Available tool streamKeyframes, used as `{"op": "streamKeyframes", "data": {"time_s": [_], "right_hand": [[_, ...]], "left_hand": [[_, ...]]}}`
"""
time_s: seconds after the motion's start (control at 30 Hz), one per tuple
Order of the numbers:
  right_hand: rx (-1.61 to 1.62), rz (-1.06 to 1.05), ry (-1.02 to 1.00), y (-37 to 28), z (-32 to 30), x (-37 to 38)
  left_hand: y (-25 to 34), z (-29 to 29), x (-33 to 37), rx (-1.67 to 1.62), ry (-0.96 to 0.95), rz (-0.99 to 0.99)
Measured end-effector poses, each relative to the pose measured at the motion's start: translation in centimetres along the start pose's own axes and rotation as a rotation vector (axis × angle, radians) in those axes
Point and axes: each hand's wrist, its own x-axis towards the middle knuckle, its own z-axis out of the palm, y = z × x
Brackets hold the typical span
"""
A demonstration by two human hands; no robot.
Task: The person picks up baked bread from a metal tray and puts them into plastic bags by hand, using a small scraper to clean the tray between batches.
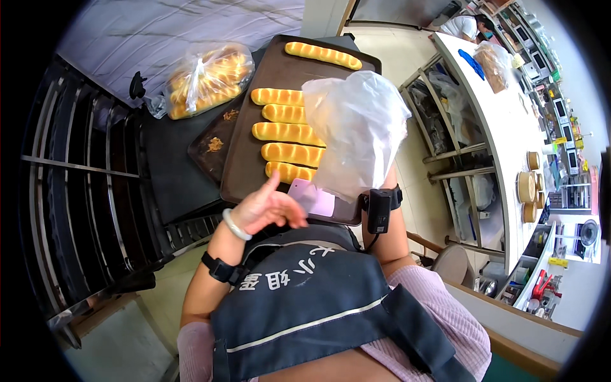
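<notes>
A dark baking tray (238, 169) lies before me with long golden bread rolls (289, 132) side by side on it. One more bread roll (323, 55) rests alone near the tray's far edge. My left hand (267, 209) is open and empty over the near edge, thumb toward the nearest roll. A clear plastic bag (359, 127) stands puffed up over the tray's right side and covers the rolls' right ends. My right forearm (387, 232) reaches up to this bag, which hides the hand and its fingers. A flat pink plastic piece (321, 204) lies at the tray's near edge.
A tied clear bag of bread rolls (210, 79) sits at the far left, beside a dark tray with crumbs (215, 145). Black metal racks (83, 172) stand left. At right is a long white counter (490, 108) with round wooden containers (527, 186); a person (461, 27) leans at its far end.
</notes>
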Motion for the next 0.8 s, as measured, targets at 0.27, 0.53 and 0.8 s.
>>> {"op": "streamKeyframes", "data": {"time_s": [0.27,0.53,0.8], "right_hand": [[0.478,-0.079,-0.046,1.6,-0.6,2.1],[-0.309,0.678,0.360,5.1,-4.9,-1.7],[-0.981,-0.212,-0.087,0.1,2.2,-2.5]], "left_hand": [[1.4,0.7,4.4,-0.550,0.282,0.409],[2.6,-0.1,0.8,-0.135,0.696,0.822],[1.3,-0.5,0.2,0.457,0.927,0.853]]}}
